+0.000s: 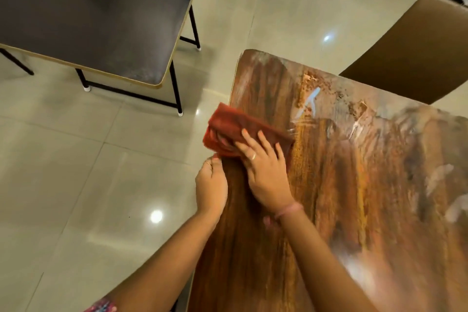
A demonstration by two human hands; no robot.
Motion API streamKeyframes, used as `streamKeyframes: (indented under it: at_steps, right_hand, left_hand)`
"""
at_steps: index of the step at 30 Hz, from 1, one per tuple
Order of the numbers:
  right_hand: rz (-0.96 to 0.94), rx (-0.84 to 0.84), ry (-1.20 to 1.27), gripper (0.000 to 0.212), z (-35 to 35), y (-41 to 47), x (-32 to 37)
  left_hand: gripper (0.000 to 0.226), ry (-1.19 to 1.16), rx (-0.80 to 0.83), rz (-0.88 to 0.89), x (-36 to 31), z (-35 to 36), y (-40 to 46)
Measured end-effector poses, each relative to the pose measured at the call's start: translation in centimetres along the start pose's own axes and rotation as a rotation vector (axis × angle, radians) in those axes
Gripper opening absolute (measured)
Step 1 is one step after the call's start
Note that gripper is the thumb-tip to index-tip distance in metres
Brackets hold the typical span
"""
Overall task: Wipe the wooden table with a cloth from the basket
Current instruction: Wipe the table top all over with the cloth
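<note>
The right hand (263, 167) hides part of the cloth (228, 126); table (354, 210) cut off.

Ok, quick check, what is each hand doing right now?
Left hand: curled at the near edge of the wooden table; whether it holds anything cannot be told.
Right hand: open, flat, pressing the red cloth.

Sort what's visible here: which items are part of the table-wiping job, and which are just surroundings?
In the job:
- red cloth, partly hanging over the table's left edge
- wooden table, with pale smears at its far end
- right hand, flat on the cloth
- left hand, at the table's edge

Just there:
- dark table
- brown chair
- tiled floor
</note>
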State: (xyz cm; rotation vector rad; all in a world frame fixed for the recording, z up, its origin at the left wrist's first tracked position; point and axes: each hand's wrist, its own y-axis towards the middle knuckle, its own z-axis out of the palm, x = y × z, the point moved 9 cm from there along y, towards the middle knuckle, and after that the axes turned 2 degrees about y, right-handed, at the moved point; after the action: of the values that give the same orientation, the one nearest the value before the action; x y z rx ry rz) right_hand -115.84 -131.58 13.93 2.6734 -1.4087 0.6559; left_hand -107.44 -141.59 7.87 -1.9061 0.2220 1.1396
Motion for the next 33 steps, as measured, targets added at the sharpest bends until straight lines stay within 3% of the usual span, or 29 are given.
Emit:
streamKeyframes:
  at_steps: [4,8,12,16,21,29,33]
  right_hand:
    - [0.008,0.010,-0.036,0.045,0.8,-0.4,-0.2]
    - [0.036,-0.044,-0.087,0.044,-1.1,8.8,-1.7]
    - [0.213,-0.061,0.000,0.046,-4.1,19.3,-5.0]
    - [0.313,-0.075,0.059,0.046,-5.2,23.9,-6.7]
    - [0.154,-0.154,-0.020,0.048,-3.8,16.5,-3.6]
    - [0.159,-0.008,-0.085,0.042,0.7,-5.5,0.7]
    - [0.187,0.001,-0.150,0.043,1.1,-5.2,-0.5]
  left_hand:
    - [0.033,0.144,-0.057,0.049,-0.9,-0.3,-0.2]
    - [0.044,0.141,-0.015,0.066,-1.0,0.2,-0.1]
    - [0.044,0.083,0.028,0.037,-0.4,0.3,-0.3]
    - [0.040,0.088,0.014,0.066,-0.7,0.3,-0.3]
    - [0.042,0.124,-0.013,0.061,-0.5,0.1,0.1]
    - [0.031,0.155,-0.070,0.079,-1.0,-0.4,0.3]
    - [0.030,0.215,-0.103,0.113,-1.7,-0.5,-0.1]
